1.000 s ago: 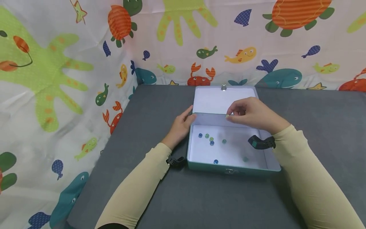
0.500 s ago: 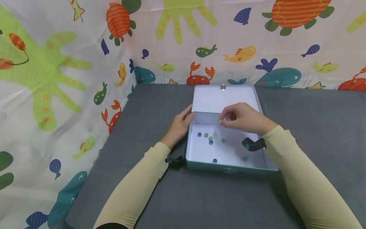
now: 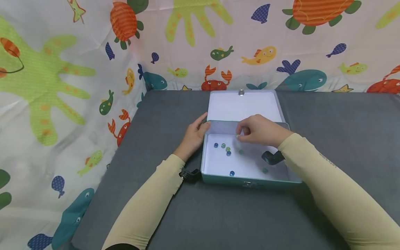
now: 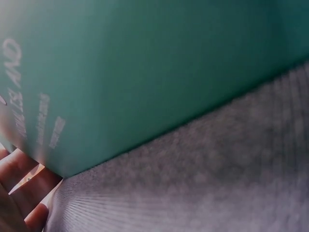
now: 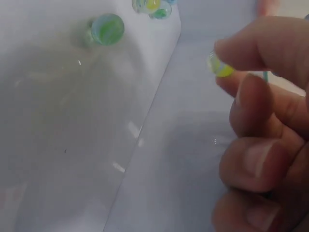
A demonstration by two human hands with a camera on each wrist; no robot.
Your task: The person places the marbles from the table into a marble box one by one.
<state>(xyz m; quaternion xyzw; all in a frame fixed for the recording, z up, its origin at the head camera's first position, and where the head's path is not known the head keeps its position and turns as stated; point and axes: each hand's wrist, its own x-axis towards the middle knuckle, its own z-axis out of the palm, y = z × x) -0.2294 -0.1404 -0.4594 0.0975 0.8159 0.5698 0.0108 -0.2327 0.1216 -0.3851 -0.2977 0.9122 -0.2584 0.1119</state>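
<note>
Lower and farther left than a second ago, our right hand [image 3: 261, 130] pinches a yellowish marble [image 5: 221, 68] over the open box [image 3: 223, 179]; our left hand [image 3: 192, 139], fingers loosely extended, touches the box's left side, we judge to steady it.

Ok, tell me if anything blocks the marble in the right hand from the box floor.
Nothing visible does: the right hand pinches the yellow-streaked marble above the box floor, and the open lid lies back.

Box [image 3: 215, 167]: green outside, white inside. Marbles [image 5: 107, 29]: blue, green-swirled, yellow-streaked. Tabletop [image 3: 193, 215]: grey.
</note>
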